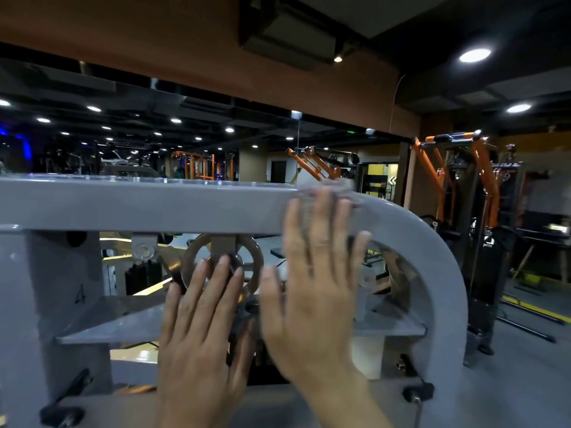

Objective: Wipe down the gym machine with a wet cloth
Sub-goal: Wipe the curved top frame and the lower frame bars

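We are seeing the right hand [315, 282], fingers spread wide, pressing a grey cloth [327, 193] on the machine's top bar [154, 205]; left hand [200, 329] at 7 o'clock, fingers straight, holding nothing.

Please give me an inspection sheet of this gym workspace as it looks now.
Surface: grey frame bar, curving down at right.
Job's things: cloth pressed on the bar near the bend.
Clutter: nothing seen.
Hands: right hand flat, fingers straight, pressing the cloth; left hand open, in front of the pulley, holds nothing.
Cables: nothing clearly seen.
Surroundings: orange machines, mirror, ceiling lights.
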Available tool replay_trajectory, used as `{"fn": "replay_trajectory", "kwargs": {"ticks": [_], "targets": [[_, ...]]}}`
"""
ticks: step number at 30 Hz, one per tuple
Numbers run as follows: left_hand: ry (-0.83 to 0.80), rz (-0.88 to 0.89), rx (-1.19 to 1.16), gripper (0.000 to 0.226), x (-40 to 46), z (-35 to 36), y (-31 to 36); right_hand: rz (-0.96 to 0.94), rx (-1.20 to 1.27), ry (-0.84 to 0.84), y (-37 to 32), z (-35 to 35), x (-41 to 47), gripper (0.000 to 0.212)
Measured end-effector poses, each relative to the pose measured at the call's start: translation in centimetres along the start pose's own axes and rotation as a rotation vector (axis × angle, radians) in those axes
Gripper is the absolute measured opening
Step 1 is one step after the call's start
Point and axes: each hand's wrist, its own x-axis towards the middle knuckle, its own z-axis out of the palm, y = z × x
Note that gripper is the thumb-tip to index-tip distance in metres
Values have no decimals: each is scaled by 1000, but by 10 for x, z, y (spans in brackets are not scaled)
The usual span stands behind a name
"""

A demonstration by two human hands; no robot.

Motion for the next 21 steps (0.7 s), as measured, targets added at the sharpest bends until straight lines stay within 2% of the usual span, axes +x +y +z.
{"fn": "replay_trajectory", "kwargs": {"ticks": [3, 6, 10, 13, 17, 21], "targets": [[-27, -5, -20, 68, -1, -1, 0, -133, 29, -40, -13, 5, -1, 69], [0, -14, 8, 59, 0, 0, 3, -149, -36, -39, 11, -3, -3, 64], [2, -16, 32, 55, 1, 1, 4, 84, -144, 24, 72, -26, -18, 68], [7, -15, 50, 55, -1, 4, 3, 226, -97, 73, 101, -37, -31, 69], [20, -6, 48, 55, 0, 5, 3, 278, -41, 109, 83, -29, -27, 71], [-9, -6, 38, 58, -1, 3, 1, 154, -36, 52, 44, -11, -14, 72]]}}
